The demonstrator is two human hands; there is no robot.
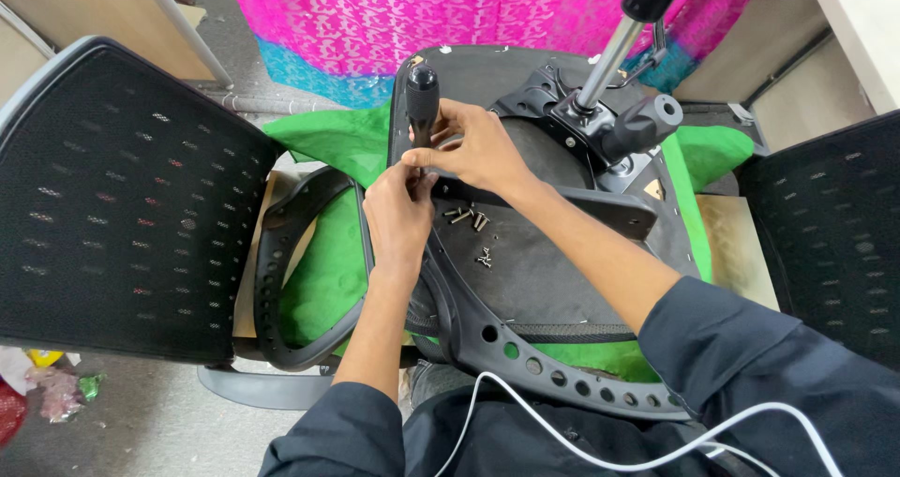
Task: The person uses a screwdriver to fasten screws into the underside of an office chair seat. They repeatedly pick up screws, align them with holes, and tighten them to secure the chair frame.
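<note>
An upturned office chair seat [553, 280] lies on a green cloth [328, 271], its black underside facing me. My right hand [478, 144] grips a black-handled screwdriver [422, 97] held upright at the seat's left edge. Just below it, my left hand [398, 215] pinches something small at the screwdriver's tip; what it is stays hidden by the fingers. Several loose screws [469, 219] lie on the seat underside beside my hands. A black perforated armrest [562, 379] runs along the seat's near edge.
A black mesh chair back [122, 205] stands at the left, another mesh panel [834, 233] at the right. The seat mechanism with a chrome gas cylinder [609, 65] and lever knob [647, 121] rises behind. A second armrest loop [281, 280] lies left. A white cable [600, 458] crosses my lap.
</note>
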